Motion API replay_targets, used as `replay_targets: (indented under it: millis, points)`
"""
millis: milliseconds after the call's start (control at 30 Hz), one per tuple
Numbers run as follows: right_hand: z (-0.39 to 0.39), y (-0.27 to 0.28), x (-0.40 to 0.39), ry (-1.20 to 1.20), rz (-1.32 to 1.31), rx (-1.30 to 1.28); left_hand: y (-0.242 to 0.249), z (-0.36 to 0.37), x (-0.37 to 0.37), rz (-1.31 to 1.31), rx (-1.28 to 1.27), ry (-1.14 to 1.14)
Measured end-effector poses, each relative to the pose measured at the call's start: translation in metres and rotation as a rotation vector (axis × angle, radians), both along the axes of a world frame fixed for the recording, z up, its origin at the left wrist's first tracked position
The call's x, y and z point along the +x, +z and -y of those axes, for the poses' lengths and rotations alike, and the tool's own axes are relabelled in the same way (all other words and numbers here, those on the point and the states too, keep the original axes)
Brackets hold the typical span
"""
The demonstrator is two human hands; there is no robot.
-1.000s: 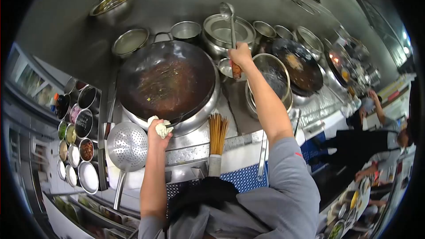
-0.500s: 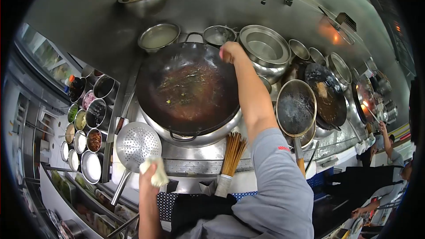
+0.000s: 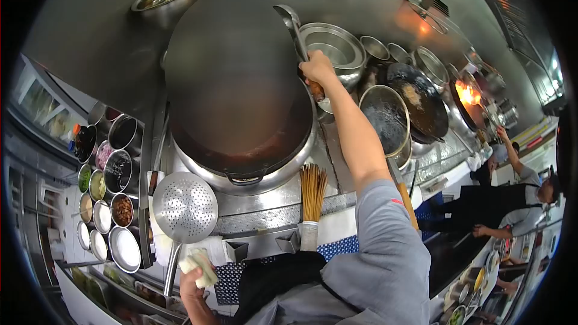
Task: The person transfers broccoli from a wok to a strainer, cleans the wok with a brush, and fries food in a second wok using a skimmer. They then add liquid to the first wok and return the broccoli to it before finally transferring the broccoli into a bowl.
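Observation:
My right hand (image 3: 317,67) is closed round the wooden-handled ladle (image 3: 297,31), to the right of the big wok (image 3: 250,159). The ladle's metal bowl points up and away, near the wok's far right rim. A blurred grey patch hides much of the wok's inside. My left hand (image 3: 191,284) grips a folded pale cloth (image 3: 200,266) low in the view, beside the handle of the perforated skimmer (image 3: 185,207). The skimmer lies at the near left of the wok.
A bundle of bamboo sticks (image 3: 313,192) stands in front of the wok. Ingredient containers (image 3: 123,209) line the left. At right are a round strainer (image 3: 385,121), a second wok (image 3: 421,108) and flames (image 3: 468,92). A person in black and grey (image 3: 512,204) is at the far right.
The ladle now shows in my right hand, which was over the wok's far right rim. My left hand and the cloth are lower. The view has shifted, and grey blur now covers much of the wok.

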State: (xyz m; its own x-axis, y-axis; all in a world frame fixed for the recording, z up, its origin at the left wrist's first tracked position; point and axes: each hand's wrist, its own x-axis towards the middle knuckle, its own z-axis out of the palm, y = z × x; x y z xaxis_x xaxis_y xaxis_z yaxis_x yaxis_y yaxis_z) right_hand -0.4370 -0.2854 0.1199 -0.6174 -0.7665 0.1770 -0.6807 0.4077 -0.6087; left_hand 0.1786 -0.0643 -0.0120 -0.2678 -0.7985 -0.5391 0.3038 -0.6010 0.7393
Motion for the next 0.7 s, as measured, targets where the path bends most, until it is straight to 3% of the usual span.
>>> replay_targets:
  millis: [67, 167, 267, 367, 400, 433, 500, 567, 633, 667, 700]
  points:
    - [-0.02, 0.005, -0.012, -0.075, -0.114, 0.039, 0.013, 0.003, 0.013, 0.028, 0.086, -0.217]
    - [-0.044, 0.018, -0.015, -0.216, -0.147, 0.163, 0.003, -0.009, 0.032, 0.093, 0.082, -0.369]
    - [-0.044, -0.009, -0.055, -0.259, -0.063, 0.085, 0.0, -0.026, 0.043, 0.233, 0.104, -0.498]
    - [-0.048, -0.017, -0.102, 0.011, 1.328, -0.428, -0.035, -0.045, 0.063, 0.332, 0.167, -0.58]
    - [-0.063, 0.014, -0.071, -0.114, 1.7, -0.659, -0.064, -0.05, 0.073, 0.336, 0.162, -0.582]
    - [-0.071, 0.014, -0.068, -0.025, 1.823, -0.808, -0.082, -0.056, 0.08, 0.339, 0.162, -0.584]
    - [-0.084, 0.016, -0.051, -0.003, 1.774, -0.959, -0.087, -0.058, 0.061, 0.392, 0.073, -0.602]
    - [-0.096, 0.023, -0.051, 0.081, 1.896, -0.833, -0.112, -0.056, 0.048, 0.602, 0.024, -0.675]
    - [-0.125, 0.046, -0.017, 0.22, 2.01, -0.732, -0.16, -0.05, 0.031, 0.684, -0.018, -0.889]
    - [-0.138, 0.058, 0.005, 0.225, 2.041, -0.766, -0.154, -0.049, 0.01, 0.843, -0.1, -0.964]
    - [-0.149, 0.061, 0.024, 0.224, 2.066, -0.803, -0.201, -0.049, 0.006, 0.874, -0.159, -1.095]
